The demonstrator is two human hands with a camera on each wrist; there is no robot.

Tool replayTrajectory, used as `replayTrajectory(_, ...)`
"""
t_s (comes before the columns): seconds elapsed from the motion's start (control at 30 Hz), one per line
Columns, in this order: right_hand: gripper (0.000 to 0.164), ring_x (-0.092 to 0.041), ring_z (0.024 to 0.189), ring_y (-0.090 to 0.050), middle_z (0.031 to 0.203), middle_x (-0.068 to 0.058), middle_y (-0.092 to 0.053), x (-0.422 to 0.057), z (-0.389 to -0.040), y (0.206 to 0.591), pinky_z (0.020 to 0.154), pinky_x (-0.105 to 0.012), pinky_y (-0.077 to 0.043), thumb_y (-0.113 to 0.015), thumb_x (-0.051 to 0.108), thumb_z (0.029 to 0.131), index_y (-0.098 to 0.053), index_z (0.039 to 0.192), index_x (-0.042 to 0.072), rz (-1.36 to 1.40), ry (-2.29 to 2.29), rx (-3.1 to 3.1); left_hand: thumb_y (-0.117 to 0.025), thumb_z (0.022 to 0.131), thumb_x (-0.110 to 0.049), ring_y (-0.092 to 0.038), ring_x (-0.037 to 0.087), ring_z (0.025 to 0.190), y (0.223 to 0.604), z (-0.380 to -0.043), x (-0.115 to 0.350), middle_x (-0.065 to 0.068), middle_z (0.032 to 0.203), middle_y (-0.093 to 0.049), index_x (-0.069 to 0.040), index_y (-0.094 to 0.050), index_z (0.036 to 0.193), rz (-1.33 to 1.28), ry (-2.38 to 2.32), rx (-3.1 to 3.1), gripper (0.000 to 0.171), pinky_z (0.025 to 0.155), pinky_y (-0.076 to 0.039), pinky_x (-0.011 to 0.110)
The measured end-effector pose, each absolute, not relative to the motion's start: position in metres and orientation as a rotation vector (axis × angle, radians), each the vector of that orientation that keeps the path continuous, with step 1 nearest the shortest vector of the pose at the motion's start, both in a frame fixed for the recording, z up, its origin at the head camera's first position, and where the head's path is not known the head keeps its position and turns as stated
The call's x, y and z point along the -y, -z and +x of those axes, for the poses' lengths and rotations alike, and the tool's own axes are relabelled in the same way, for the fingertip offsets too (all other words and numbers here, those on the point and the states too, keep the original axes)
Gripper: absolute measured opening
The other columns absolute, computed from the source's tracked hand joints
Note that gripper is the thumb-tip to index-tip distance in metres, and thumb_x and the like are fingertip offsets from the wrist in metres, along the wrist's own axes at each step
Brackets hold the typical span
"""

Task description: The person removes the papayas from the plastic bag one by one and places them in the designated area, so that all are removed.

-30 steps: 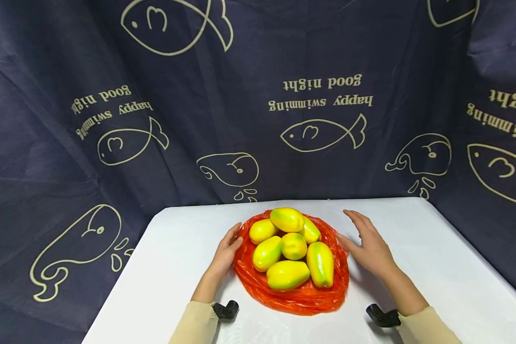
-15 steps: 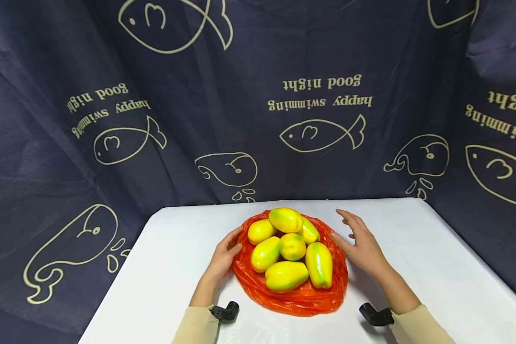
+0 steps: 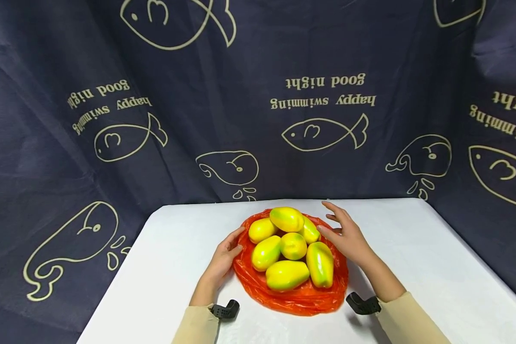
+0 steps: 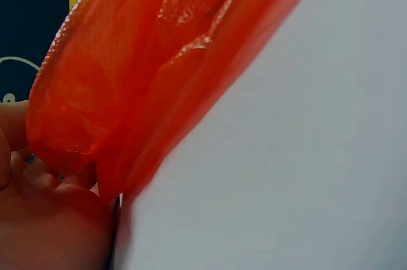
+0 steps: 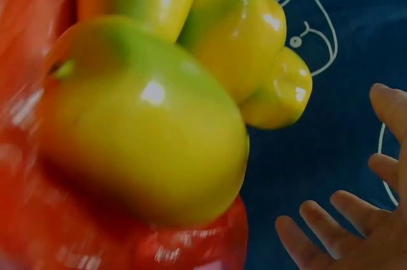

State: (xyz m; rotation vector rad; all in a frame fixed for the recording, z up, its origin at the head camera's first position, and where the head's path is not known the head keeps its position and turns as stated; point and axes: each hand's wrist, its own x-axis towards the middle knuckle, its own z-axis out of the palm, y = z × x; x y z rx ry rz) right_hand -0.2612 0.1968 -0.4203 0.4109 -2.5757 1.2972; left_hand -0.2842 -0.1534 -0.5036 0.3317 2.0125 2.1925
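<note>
In the head view, several yellow-green papayas (image 3: 286, 275) lie heaped in a red plastic bag (image 3: 292, 302), its mouth spread wide around them. My left hand (image 3: 221, 258) rests against the bag's left side, fingers relaxed. In the left wrist view the red film (image 4: 95, 92) lies against the palm, and some fingers are hidden behind it. My right hand (image 3: 347, 239) hovers over the bag's right rim with fingers spread, near the rightmost papayas and holding nothing. Close up in the right wrist view, a large papaya (image 5: 146, 124) stands apart from the fingers.
The bag sits mid-way across a white table (image 3: 163, 267). Behind and beside the table hangs a dark blue cloth (image 3: 241, 119) printed with fish, whales and upside-down lettering. Each wrist wears a black camera band (image 3: 226, 309).
My right hand has moved left, from beside the bag to over its right rim. The left hand has shifted slightly against the bag's left side. The papayas stay put.
</note>
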Motion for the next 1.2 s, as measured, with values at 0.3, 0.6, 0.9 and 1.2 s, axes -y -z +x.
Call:
replayTrajectory(0.3, 0.073, -0.045, 0.138, -0.045, 0.159, -0.015, -0.033, -0.178, -0.275, 0.418, 0.103, -0.057, -0.05, -0.07, 0.032, 0.093, -0.033, 0.155, 0.021, 0.508, -1.42, 2.592, -0.044, 0.099, 0.004, -0.029, 0.032, 0.151, 0.506, -0.285, 0.154, 0.01, 0.164, -0.03, -0.013, -0.038, 0.154, 0.333, -2.213, -1.965, 0.058, 0.116, -0.038, 0.036)
replayTrajectory(0.6, 0.075, -0.045, 0.138, -0.045, 0.159, -0.015, -0.032, -0.16, -0.285, 0.416, 0.109, -0.061, -0.044, -0.072, 0.026, 0.092, -0.033, 0.155, 0.02, 0.549, -1.413, 2.614, -0.043, 0.099, 0.005, -0.025, 0.034, 0.153, 0.508, -0.284, 0.156, 0.012, 0.165, -0.026, -0.01, -0.034, 0.156, 0.391, -2.205, -1.954, 0.059, 0.113, -0.041, 0.026)
replayTrajectory(0.9, 0.076, -0.042, 0.142, -0.041, 0.16, -0.014, -0.031, -0.145, -0.295, 0.42, 0.114, -0.061, -0.039, -0.071, 0.029, 0.092, -0.031, 0.156, 0.024, 0.527, -1.445, 2.673, -0.043, 0.099, 0.006, -0.023, 0.034, 0.153, 0.508, -0.283, 0.156, 0.011, 0.166, -0.025, -0.01, -0.035, 0.155, 0.37, -2.215, -1.96, 0.058, 0.116, -0.036, 0.035)
replayTrajectory(1.2, 0.077, -0.036, 0.139, -0.044, 0.159, -0.012, -0.034, -0.138, -0.3, 0.423, 0.112, -0.058, -0.041, -0.072, 0.034, 0.09, -0.033, 0.155, 0.025, 0.463, -1.413, 2.713, -0.044, 0.099, 0.006, -0.024, 0.028, 0.154, 0.507, -0.283, 0.155, 0.005, 0.165, -0.028, -0.015, -0.039, 0.154, 0.326, -2.203, -1.979, 0.06, 0.117, -0.034, 0.035)
